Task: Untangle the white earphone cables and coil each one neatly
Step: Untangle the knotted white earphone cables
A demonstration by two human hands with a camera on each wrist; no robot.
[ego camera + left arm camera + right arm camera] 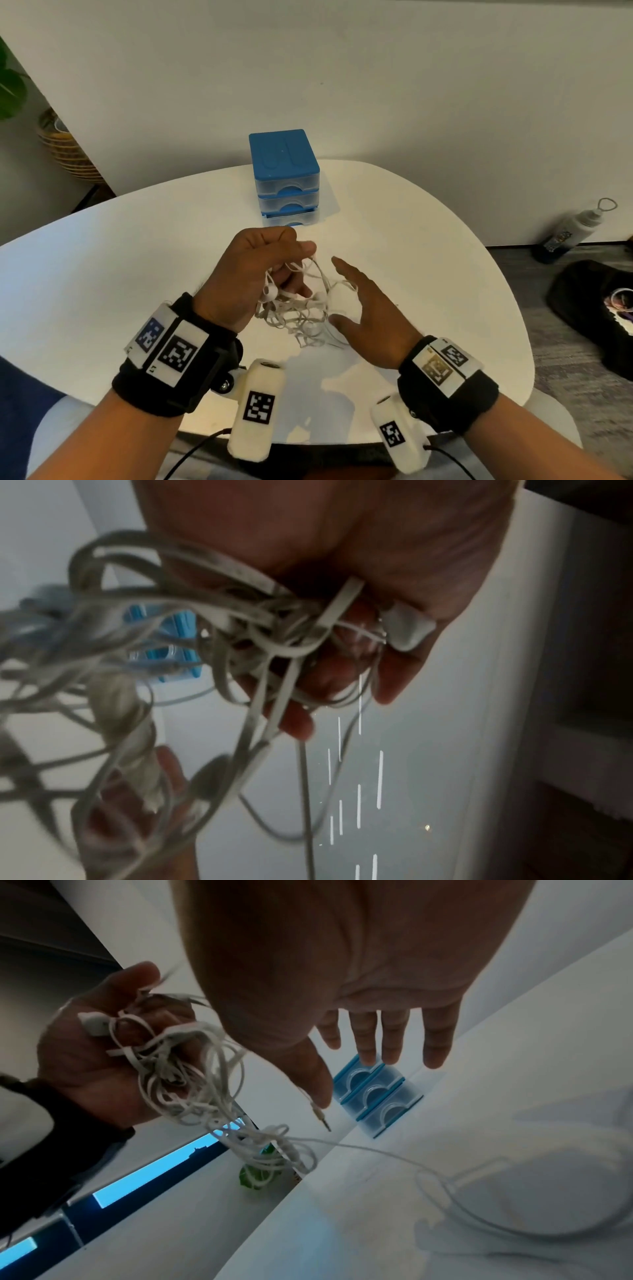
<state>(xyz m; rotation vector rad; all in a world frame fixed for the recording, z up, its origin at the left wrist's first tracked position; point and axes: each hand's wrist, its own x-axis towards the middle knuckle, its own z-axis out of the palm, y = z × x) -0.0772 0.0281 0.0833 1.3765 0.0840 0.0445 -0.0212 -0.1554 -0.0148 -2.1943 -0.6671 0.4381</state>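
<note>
A tangled bunch of white earphone cables (pixel 301 318) hangs over the white table (pixel 102 274), and my left hand (pixel 260 274) grips its top with curled fingers. An earbud (pixel 270 292) sits in that palm; the right wrist view shows the earbud (pixel 91 1024) and the tangle (pixel 192 1074) dangling below the left hand (pixel 103 1047). In the left wrist view the cables (pixel 246 631) bunch between the fingers (pixel 298 723). My right hand (pixel 359 308) is just right of the tangle with fingers (pixel 394 1039) straight and spread, holding nothing. A jack plug (pixel 320 1115) hangs free near its thumb.
A small blue three-drawer organiser (pixel 284 178) stands at the table's far side. One thin cable loop (pixel 479 1204) lies on the tabletop. On the floor to the right are a bottle (pixel 572 229) and a dark bag (pixel 599 308). A plant basket (pixel 65 147) stands far left.
</note>
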